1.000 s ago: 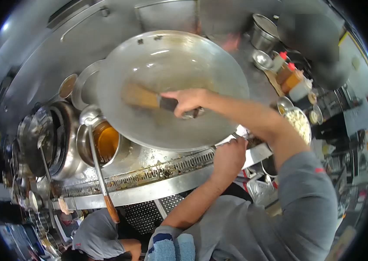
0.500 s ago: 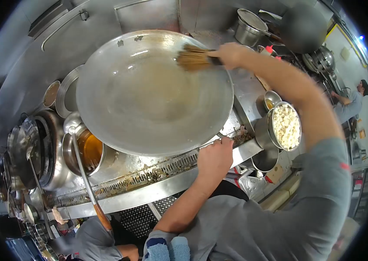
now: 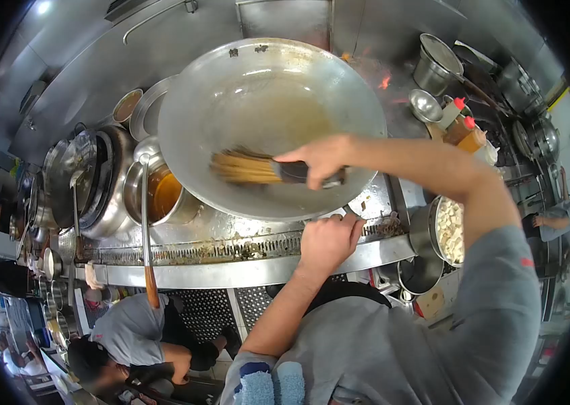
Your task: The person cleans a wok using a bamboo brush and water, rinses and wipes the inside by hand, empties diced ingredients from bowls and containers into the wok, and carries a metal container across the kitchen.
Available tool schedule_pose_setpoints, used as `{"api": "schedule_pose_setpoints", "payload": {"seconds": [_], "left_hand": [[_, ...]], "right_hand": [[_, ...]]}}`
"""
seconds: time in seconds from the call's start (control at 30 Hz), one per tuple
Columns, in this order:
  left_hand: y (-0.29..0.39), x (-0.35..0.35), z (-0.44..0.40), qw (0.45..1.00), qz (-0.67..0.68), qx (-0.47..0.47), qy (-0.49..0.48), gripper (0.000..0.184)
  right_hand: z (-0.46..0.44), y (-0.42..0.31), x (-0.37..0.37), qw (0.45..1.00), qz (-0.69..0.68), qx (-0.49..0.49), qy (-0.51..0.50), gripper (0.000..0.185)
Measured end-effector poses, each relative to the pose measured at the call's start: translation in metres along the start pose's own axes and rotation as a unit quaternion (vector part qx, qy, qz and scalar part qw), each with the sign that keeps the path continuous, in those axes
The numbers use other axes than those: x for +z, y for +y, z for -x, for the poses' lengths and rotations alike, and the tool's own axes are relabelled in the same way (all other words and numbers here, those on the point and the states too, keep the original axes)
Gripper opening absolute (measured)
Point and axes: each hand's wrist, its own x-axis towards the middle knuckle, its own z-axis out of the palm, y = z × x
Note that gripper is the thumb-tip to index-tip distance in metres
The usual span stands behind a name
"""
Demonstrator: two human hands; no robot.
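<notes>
A large metal wok [image 3: 231, 135] sits on the range, with a little cloudy liquid inside. My right hand [image 3: 325, 160] is closed around the dark-wrapped handle of a bamboo wok brush [image 3: 248, 167]. Its bristles, blurred by motion, lie against the near left part of the wok's inner wall. Just below the wok's near rim, my left hand [image 3: 329, 244] is closed in a fist; what it grips, if anything, is hidden. A ladle [image 3: 145, 223] with a wooden handle rests left of the wok, over a pot of brown liquid [image 3: 163, 192].
Flames [image 3: 384, 82] show behind the wok at right. Sauce bottles [image 3: 459, 128], a small steel bowl [image 3: 425, 106] and a container of white cubes [image 3: 449, 229] stand on the right. A steel ledge [image 3: 244, 273] runs along the front. Another person [image 3: 130, 331] bends at lower left.
My right hand has brought the brush from the wok's far right side to its near left side. My view has shifted; flames now show. My left hand stays near the front rim.
</notes>
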Motion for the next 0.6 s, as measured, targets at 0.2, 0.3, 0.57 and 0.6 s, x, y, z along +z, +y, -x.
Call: {"api": "schedule_pose_setpoints", "payload": {"seconds": [0.2,0.3,0.57,0.6], "left_hand": [[-0.005,-0.001,0.004,1.0,-0.021,0.009,0.001,0.027],[-0.02,-0.008,0.007,0.999,-0.005,0.032,-0.004,0.028],[-0.072,-0.032,0.012,0.994,0.012,0.08,-0.07,0.026],[-0.077,-0.034,0.012,0.993,0.008,0.09,-0.078,0.027]], "right_hand": [[0.122,0.041,-0.028,0.98,0.15,0.127,-0.041,0.1],[0.171,0.043,-0.042,0.934,0.302,0.187,0.017,0.099],[0.228,0.013,-0.044,0.917,0.163,0.27,0.244,0.096],[0.228,0.012,-0.04,0.912,0.137,0.276,0.271,0.097]]}}
